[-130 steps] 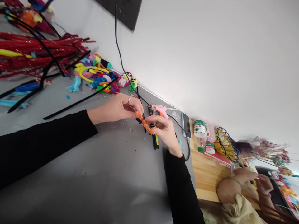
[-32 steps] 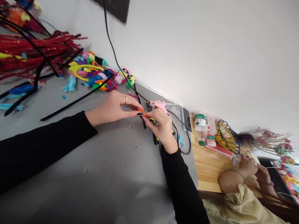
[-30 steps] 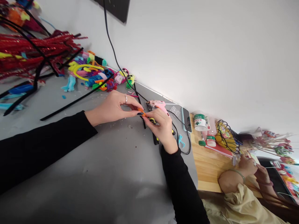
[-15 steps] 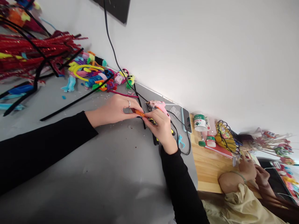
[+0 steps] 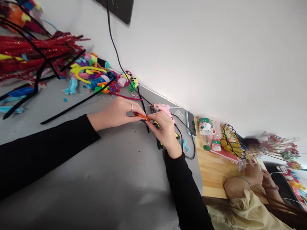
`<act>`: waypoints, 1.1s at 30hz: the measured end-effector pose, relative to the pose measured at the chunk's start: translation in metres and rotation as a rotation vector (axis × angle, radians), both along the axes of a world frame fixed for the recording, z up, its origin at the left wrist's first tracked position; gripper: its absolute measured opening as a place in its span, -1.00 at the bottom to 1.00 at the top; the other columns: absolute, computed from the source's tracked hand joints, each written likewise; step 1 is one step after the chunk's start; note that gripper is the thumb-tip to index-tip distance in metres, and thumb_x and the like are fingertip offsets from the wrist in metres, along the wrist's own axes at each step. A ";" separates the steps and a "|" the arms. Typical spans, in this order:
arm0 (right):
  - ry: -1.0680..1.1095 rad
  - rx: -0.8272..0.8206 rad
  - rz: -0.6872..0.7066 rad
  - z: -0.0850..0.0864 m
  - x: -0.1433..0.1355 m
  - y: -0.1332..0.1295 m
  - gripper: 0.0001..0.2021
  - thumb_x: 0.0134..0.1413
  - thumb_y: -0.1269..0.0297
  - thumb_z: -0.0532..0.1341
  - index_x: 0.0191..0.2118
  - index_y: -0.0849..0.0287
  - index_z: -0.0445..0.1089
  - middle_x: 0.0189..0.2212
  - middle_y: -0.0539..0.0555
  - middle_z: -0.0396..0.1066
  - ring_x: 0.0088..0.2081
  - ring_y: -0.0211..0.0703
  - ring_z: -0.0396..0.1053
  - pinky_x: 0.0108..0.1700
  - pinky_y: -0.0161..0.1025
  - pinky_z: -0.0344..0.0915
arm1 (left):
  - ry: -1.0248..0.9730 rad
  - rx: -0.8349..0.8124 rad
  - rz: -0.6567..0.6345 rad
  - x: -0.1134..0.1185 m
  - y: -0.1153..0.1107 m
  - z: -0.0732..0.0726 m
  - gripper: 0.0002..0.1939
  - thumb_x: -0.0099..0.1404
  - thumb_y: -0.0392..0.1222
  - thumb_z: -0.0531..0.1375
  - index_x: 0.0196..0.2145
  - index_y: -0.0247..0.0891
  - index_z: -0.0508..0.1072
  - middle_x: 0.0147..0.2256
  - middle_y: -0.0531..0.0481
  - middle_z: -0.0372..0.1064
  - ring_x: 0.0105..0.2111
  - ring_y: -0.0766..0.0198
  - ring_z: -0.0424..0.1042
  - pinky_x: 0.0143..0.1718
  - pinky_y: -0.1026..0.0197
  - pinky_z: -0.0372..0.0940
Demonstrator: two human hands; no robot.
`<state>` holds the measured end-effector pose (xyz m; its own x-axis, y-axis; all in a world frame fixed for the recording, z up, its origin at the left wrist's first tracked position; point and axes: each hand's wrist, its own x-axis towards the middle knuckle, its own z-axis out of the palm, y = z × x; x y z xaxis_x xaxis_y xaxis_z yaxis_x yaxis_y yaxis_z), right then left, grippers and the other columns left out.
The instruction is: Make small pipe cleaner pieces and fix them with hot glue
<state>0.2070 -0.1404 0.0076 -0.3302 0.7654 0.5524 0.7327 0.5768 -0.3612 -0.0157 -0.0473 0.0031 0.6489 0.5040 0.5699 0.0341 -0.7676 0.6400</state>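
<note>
Between my two hands is a small orange fuzzy piece (image 5: 143, 117), which looks like pipe cleaner; the fingers cover much of it. My left hand (image 5: 120, 112), with a ring on one finger, pinches its left end. On the other end the fingertips of my right hand (image 5: 165, 129) are closed. A pink glue gun (image 5: 161, 108) lies just behind my right hand. Yellow-and-black pliers (image 5: 159, 143) are partly hidden beneath that hand. A black pipe cleaner (image 5: 142, 99) passes behind my fingertips.
Red tinsel stems (image 5: 35, 54) and a pile of colourful pipe-cleaner pieces (image 5: 98, 76) lie at the left. Rightward are a phone (image 5: 191, 123), bottles (image 5: 205, 125) and a yellow basket (image 5: 230, 140). A co-worker's hands (image 5: 254, 174) are at the far right. A black cord (image 5: 115, 48) hangs along the wall.
My hands stay nearly in place, with the orange piece shifting slightly between the fingertips. The co-worker's hands move a little at the right.
</note>
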 end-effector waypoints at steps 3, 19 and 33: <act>-0.004 0.013 -0.006 0.000 -0.001 0.000 -0.90 0.42 0.31 0.23 -0.09 0.09 0.52 -0.26 0.11 0.58 -0.21 -0.11 0.50 -0.09 -0.10 0.46 | -0.008 -0.004 -0.002 0.000 0.000 0.000 -0.78 0.45 -0.14 0.22 -0.24 -0.15 0.70 -0.23 -0.05 0.68 -0.28 0.22 0.61 -0.13 0.27 0.48; -0.003 0.018 -0.002 0.000 -0.003 0.001 -0.88 0.44 0.32 0.21 -0.14 0.12 0.52 -0.30 0.09 0.58 -0.25 -0.14 0.49 -0.17 -0.17 0.42 | 0.052 0.080 -0.002 -0.001 0.002 0.004 -0.72 0.46 -0.09 0.19 -0.23 -0.24 0.69 -0.23 0.05 0.69 -0.30 0.26 0.62 -0.20 0.27 0.50; -0.003 -0.003 -0.023 -0.001 -0.002 0.000 -0.89 0.44 0.31 0.22 -0.13 0.10 0.51 -0.30 0.08 0.58 -0.25 -0.13 0.51 -0.15 -0.14 0.43 | -0.037 0.112 0.008 0.001 0.001 -0.005 -0.77 0.47 -0.22 0.21 -0.24 -0.24 0.69 -0.25 -0.03 0.68 -0.34 0.27 0.61 -0.21 0.32 0.45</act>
<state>0.2048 -0.1400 0.0065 -0.3139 0.7744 0.5493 0.7468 0.5586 -0.3609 -0.0149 -0.0466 -0.0014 0.6230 0.4410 0.6461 0.0184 -0.8339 0.5516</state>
